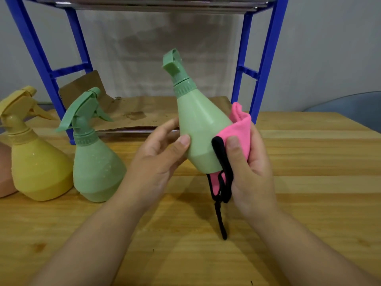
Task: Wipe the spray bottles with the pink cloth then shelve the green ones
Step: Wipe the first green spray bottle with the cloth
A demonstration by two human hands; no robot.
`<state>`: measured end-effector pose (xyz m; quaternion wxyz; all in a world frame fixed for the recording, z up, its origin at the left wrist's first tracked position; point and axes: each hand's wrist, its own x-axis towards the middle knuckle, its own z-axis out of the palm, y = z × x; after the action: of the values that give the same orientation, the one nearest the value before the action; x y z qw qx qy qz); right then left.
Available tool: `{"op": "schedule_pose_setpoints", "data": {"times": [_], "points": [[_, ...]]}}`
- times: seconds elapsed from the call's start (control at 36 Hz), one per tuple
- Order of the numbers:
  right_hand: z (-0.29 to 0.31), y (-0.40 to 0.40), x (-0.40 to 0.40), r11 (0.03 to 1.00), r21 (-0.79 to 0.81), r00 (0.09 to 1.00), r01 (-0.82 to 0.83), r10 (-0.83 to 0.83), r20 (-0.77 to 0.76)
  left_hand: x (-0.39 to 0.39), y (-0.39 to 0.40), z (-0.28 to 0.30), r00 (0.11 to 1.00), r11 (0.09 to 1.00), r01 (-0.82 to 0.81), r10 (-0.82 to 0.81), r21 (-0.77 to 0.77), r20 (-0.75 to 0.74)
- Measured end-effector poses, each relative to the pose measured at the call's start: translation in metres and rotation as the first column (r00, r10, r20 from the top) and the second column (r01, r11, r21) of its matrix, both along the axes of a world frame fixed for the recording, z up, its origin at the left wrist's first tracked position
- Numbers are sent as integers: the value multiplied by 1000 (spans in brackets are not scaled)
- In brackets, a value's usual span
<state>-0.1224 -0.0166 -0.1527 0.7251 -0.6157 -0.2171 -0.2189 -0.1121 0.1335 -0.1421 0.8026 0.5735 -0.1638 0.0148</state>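
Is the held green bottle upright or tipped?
Tipped: the held green bottle leans left, off the table, between left hand and pink cloth.

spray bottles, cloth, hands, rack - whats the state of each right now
held green bottle: lifted off the table, tilted, cap on
left hand: grips the held green bottle
right hand: presses the pink cloth against the bottle
pink cloth: bunched, black edging hanging down
second green bottle: upright on the table, droplets on it
yellow bottle: upright on the table
blue rack: standing behind the bottles, brown paper on its lower shelf
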Motion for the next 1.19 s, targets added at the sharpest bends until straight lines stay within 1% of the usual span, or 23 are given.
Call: {"op": "schedule_pose_setpoints", "data": {"times": [0.08, 0.17, 0.25, 0.31, 0.33, 0.36, 0.39, 0.44, 0.47, 0.5, 0.56, 0.67, 0.72, 0.78, 0.81, 0.86, 0.92, 0.97, 1.0, 1.03, 1.08, 1.14, 1.19], "points": [[0, -1, -1, 996, -64, 996, 63, -58, 71, 0, -1, 1, 999, 999, -49, 49, 5, 5], [-5, -1, 2, 970, -177, 980, 167, -145, 134, 0, 1, 1, 997, 997, -72, 72, -10, 16], [-8, -1, 1, 902, -335, 955, 273, -211, 210, 0, 0, 3, 999, 999, -46, 46, -19, -4], [-9, -1, 0, 854, -418, 940, 308, -207, 271, 0, -1, 1, 997, 997, -76, 76, -1, -2], [-9, -2, 0, 853, -428, 941, 299, -189, 282, 1, -1, 0, 995, 995, -103, 103, -6, 4], [-9, -4, 0, 872, -411, 949, 265, -161, 270, 1, 0, -1, 992, 992, -122, 122, -21, 15], [-7, -5, 0, 910, -367, 967, 194, -116, 226, 2, 1, -2, 991, 990, -131, 132, -45, 23], [-2, -8, -1, 977, -212, 996, -31, 49, 80, 1, 4, -3, 993, 988, -108, 112, -113, 29], [0, -10, -1, 983, -126, 990, -135, 138, 17, 1, 5, -5, 996, 986, -80, 86, -143, 30], [1, -12, -1, 977, -67, 979, -203, 202, -27, 0, 5, -6, 998, 985, -48, 54, -163, 30], [2, -14, 1, 963, -21, 961, -268, 265, -78, 1, 5, -8, 1000, 986, -14, 18, -168, 20], [-1, -13, 0, 949, 70, 939, -309, 316, -135, 4, 5, -8, 1000, 992, -21, 20, -124, -9], [-1, -12, -1, 966, 70, 961, -248, 255, -107, 6, 6, -9, 1000, 999, -27, 27, -35, 4], [-2, -13, -1, 991, 10, 990, -136, 137, -47, 6, 7, -10, 999, 995, -32, 28, 90, 38], [-3, -14, 0, 996, -25, 996, -83, 82, -27, 5, 6, -10, 999, 992, -33, 28, 125, 45], [-6, -15, 3, 992, -128, 1000, 17, -16, 14, 4, 5, -10, 1000, 994, -17, 14, 109, 26], [-10, -15, 4, 956, -265, 990, 128, -106, 96, 2, 1, -9, 999, 998, -29, 31, 51, -22], [-12, -14, 5, 912, -355, 969, 205, -139, 204, -1, -3, -7, 993, 994, -103, 105, 25, -59], [-12, -14, 5, 903, -371, 965, 215, -139, 222, -2, -4, -7, 987, 989, -146, 147, 16, -69], [-12, -13, 6, 905, -371, 968, 209, -139, 207, -2, -5, -7, 981, 983, -182, 181, 6, -75], [-11, -11, 7, 932, -337, 990, 135, -115, 80, -3, -6, -9, 973, 976, -215, 211, -30, -98], [-8, -9, 7, 974, -226, 996, 14, -34, -86, -2, -5, -11, 967, 970, -231, 220, -76, -131], [-5, -8, 7, 992, -85, 972, -93, 72, -222, 0, -3, -13, 961, 963, -249, 232, -105, -150]]}}
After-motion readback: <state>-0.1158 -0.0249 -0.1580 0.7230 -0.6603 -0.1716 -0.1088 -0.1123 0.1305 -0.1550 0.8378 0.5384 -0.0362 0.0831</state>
